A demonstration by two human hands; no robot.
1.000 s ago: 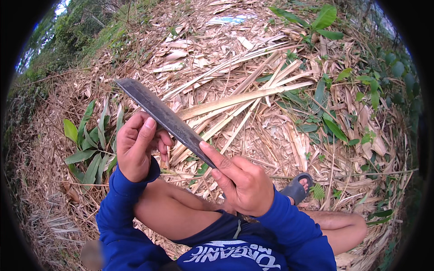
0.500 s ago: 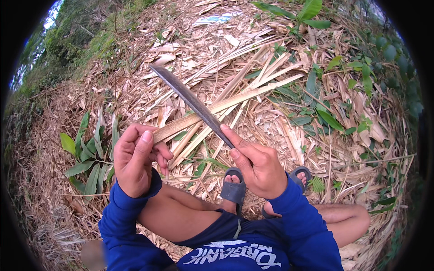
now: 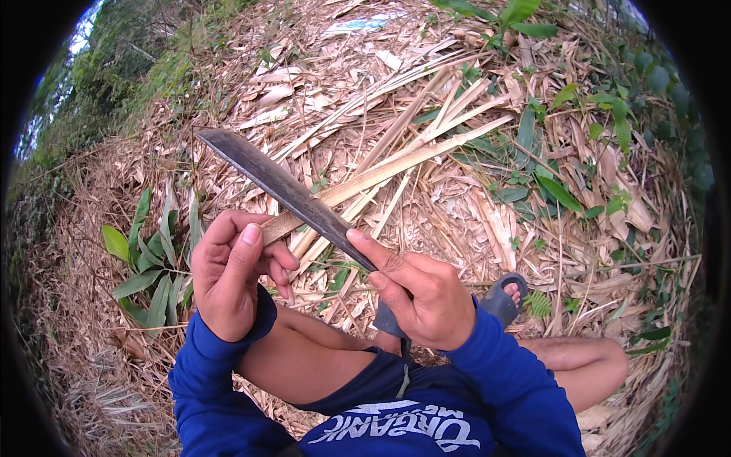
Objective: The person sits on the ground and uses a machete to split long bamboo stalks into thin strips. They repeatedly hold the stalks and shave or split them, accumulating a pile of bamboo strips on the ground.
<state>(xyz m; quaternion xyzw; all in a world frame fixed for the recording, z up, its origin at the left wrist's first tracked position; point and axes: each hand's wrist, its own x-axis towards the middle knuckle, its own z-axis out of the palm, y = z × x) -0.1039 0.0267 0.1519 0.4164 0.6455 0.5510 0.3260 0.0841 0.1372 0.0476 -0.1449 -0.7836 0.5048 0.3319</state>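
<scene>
While the person sits on ground covered in dry bamboo husks and split stalks, both bare hands work close together above their knees. Their right hand (image 3: pixel 426 297) is clenched around the handle of a long dark knife (image 3: pixel 285 186), with the forefinger stretched along the back of the blade. That blade slants up and to the left, its squared tip over the litter. Their left hand (image 3: pixel 232 278) grasps the near end of a pale bamboo strip (image 3: pixel 396 167), thumb up and fingers curled around it, just beside the blade. From that hand the strip runs up and to the right, passing under the blade and lying over the other split stalks. Blue sleeves cover both forearms. A grey sandal (image 3: pixel 502 297) sits just right of the right hand. Green leafy plants (image 3: pixel 148 255) grow to the left.
</scene>
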